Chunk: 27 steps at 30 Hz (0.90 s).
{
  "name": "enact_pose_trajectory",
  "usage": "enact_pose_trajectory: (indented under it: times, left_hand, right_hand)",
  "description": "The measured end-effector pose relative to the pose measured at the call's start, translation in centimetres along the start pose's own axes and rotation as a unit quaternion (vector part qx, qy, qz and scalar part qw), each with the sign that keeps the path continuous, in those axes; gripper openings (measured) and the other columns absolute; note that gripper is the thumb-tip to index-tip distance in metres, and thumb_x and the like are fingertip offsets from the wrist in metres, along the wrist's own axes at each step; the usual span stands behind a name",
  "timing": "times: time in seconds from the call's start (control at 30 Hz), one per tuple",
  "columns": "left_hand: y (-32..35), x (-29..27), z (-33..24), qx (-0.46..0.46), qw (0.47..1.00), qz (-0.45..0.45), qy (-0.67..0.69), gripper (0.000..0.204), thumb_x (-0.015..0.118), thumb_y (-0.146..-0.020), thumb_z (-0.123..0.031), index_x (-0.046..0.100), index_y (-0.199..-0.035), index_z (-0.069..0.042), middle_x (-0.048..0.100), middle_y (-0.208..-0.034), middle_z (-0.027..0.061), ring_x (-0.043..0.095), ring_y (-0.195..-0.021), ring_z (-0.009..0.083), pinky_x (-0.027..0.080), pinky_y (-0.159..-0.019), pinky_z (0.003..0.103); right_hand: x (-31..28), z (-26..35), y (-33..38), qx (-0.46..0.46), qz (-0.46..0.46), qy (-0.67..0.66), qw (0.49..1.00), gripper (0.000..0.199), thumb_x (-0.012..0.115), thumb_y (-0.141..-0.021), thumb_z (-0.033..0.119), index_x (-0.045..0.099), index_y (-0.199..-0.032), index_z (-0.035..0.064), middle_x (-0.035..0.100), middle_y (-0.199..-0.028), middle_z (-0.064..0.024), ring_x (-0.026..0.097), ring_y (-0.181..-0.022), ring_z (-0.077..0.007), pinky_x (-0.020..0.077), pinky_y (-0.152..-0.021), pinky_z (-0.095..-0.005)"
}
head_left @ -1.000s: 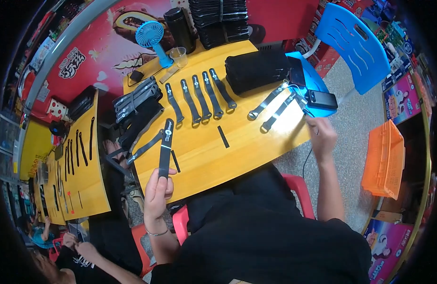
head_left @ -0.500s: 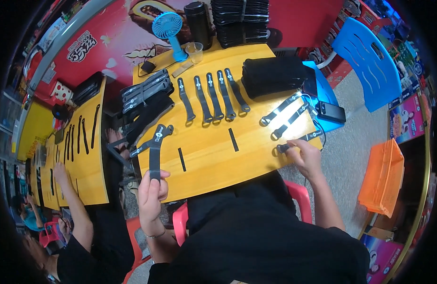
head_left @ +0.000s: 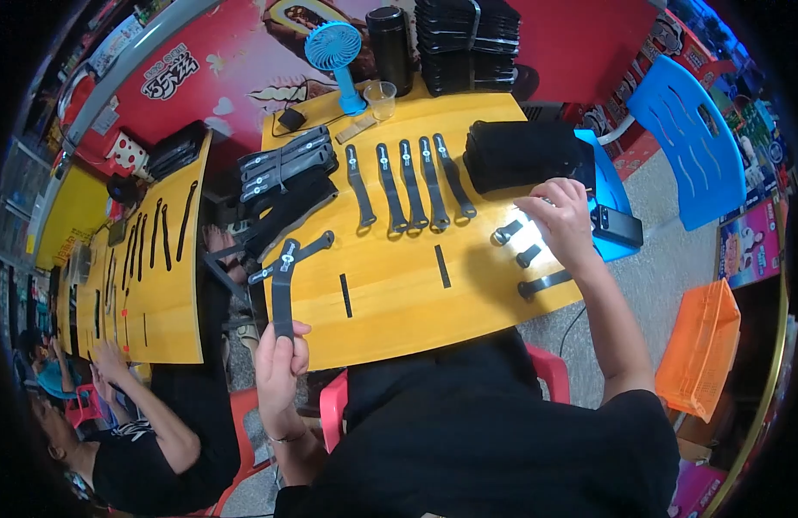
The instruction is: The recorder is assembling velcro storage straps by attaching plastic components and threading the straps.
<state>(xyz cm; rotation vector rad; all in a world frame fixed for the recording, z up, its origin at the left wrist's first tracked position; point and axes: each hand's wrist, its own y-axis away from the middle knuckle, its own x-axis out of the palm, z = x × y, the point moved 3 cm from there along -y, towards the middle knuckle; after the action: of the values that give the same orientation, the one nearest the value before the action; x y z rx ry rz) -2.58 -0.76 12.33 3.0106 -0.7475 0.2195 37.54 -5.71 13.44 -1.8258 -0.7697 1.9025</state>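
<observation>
My left hand [head_left: 278, 367] pinches the lower end of a dark strap [head_left: 282, 285] with a pale printed mark, held upright over the table's left front. Behind it lies another strap [head_left: 317, 246] at a slant. My right hand [head_left: 565, 224] hovers above the right side, fingers curled together; what they hold, if anything, is hidden. Below that hand lie a strap with a looped end [head_left: 507, 231], a second one [head_left: 528, 255] partly covered, and a third [head_left: 544, 283] nearer me. Several straps with looped ends [head_left: 408, 186] lie in a row mid-table.
Two short black strips [head_left: 345, 295] lie on the yellow table [head_left: 390, 324]. Bundled straps [head_left: 287, 160] are at left, a black stack [head_left: 520, 155] at right. A blue fan [head_left: 334, 52], cup [head_left: 381, 99] and bottle [head_left: 389, 52] stand behind. A co-worker [head_left: 148, 432] sits at left.
My right hand has left the nearest right-hand strap and moved up and away from me over the lit straps. My left hand still holds its strap. The view has shifted slightly.
</observation>
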Motion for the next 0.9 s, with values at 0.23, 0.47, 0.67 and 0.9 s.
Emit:
enact_pose_trajectory:
  times: [0.23,0.47,0.67,0.9]
  left_hand:
    - [0.0,-0.3,0.4,-0.010,0.999,-0.024,-0.026,0.023,0.034,-0.097,-0.015,0.049,-0.102,0.001,0.038,-0.058,-0.0029,0.030,-0.049,0.0035,0.025,-0.045,0.018]
    - [-0.3,-0.5,0.2,-0.003,0.998,-0.043,-0.039,0.023,0.034,-0.097,-0.016,0.050,-0.102,0.001,0.039,-0.059,-0.0032,0.032,-0.051,0.0030,0.025,-0.047,0.018]
    - [-0.2,-1.6,-0.7,0.021,0.996,-0.073,-0.048,0.023,0.033,-0.097,-0.016,0.050,-0.101,0.000,0.040,-0.058,-0.0028,0.031,-0.050,0.0027,0.025,-0.046,0.018]
    - [0.9,-3.0,-0.8,0.036,0.994,-0.095,-0.026,0.024,0.034,-0.097,-0.017,0.050,-0.101,0.000,0.040,-0.058,-0.0026,0.032,-0.050,0.0029,0.025,-0.046,0.017]
  right_hand:
    - [0.2,-1.0,-2.7,0.024,-0.047,-0.054,0.997,0.012,0.067,-0.069,0.009,0.068,-0.081,0.0113,0.058,-0.077,0.0002,0.054,-0.078,-0.0172,0.0396,-0.067,-0.0323]
    - [0.8,5.4,-1.0,-0.042,0.005,-0.153,0.987,0.017,0.065,-0.065,0.006,0.068,-0.081,0.0103,0.058,-0.074,-0.0015,0.054,-0.070,-0.0188,0.0415,-0.062,-0.0321]
    - [2.0,12.7,-1.1,-0.091,0.027,-0.243,0.965,0.018,0.064,-0.068,0.007,0.067,-0.084,0.0142,0.057,-0.074,0.0005,0.054,-0.068,-0.0159,0.0419,-0.059,-0.0300]
    - [1.0,13.2,-2.0,0.009,-0.019,-0.344,0.939,0.022,0.065,-0.067,-0.004,0.065,-0.084,0.0088,0.063,-0.079,-0.0038,0.058,-0.066,-0.0187,0.0454,-0.058,-0.0282]
